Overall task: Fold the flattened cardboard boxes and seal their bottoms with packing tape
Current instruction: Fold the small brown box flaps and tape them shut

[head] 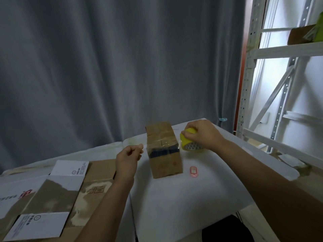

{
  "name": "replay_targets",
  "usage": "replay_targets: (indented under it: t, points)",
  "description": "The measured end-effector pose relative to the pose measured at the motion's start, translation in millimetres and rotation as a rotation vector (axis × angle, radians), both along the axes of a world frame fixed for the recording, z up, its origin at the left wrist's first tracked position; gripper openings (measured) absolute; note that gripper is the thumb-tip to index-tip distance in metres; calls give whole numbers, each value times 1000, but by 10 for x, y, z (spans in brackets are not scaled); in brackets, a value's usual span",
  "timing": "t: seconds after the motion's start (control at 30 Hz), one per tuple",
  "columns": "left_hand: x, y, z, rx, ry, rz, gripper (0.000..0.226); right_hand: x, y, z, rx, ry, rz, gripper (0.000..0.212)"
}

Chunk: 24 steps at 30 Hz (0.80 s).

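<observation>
At the table's (201,198) near left corner lie flattened cardboard boxes (52,194), brown with white panels, overlapping one another and not yet folded. Right of them the left hand (128,158) hovers above the white cover, fingers loosely curled with fingertip near thumb, holding nothing that can be made out. Just beside it, toward the far edge, stands a folded brown box (163,149), its flaps closed and clear tape across the top face; what is inside cannot be seen. A small pink tool (194,171) lies near its right side. Further right the right hand (201,133) grips a yellow tape dispenser (189,142) resting close to the box. A strip seems to run from dispenser to box; pulling before cutting could likely drag the light box or wrinkle the tape.
</observation>
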<state>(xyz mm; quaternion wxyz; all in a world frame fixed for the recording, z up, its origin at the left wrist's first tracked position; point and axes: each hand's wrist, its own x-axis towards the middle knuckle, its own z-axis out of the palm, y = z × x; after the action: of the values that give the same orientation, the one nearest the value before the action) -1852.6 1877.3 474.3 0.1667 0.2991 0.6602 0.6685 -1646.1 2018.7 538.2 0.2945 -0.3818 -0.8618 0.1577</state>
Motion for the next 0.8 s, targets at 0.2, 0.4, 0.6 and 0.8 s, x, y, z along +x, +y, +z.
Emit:
replay_targets:
  t: [0.2, 0.4, 0.6, 0.8]
  points:
    - [-27, 78, -16, -2, -48, -3, 17, -81, 40, -21, 189, -102, -3, 30]
    - [-50, 114, -102, -34, -68, 5, 17, -136, 89, -58, 218, -150, -11, 32]
    - [-76, 152, -116, -49, -66, -4, 17, -169, 98, -39, 213, -154, -21, 30]
    - [-69, 169, -136, -61, -61, 5, 17, -206, 109, -8, 230, -190, -10, 29]
